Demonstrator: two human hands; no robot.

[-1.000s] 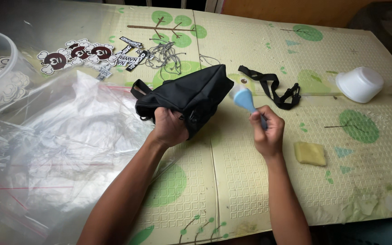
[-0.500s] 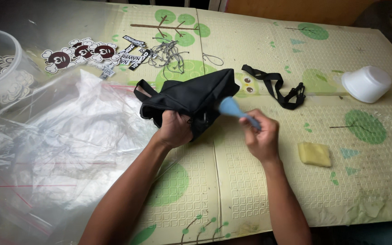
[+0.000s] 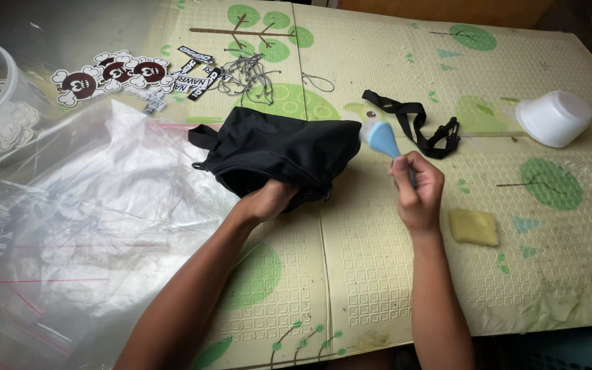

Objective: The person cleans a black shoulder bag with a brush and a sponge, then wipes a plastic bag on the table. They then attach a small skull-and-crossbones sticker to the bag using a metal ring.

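The left hand (image 3: 273, 200) is closed on the near edge of a soft black fabric pouch (image 3: 279, 152); the right hand (image 3: 417, 192) is fisted around a pale blue plastic brush (image 3: 381, 139), whose head touches the pouch's right end. The one-edged grip could let the limp pouch slide on the yellow-green foam mat (image 3: 378, 274); a black strap (image 3: 419, 123) beyond the right hand might snag.

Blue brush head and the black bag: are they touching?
Touching. The head view shows the blue brush, held in the right hand, with its pale tip against the black bag edge, no mat visible between.
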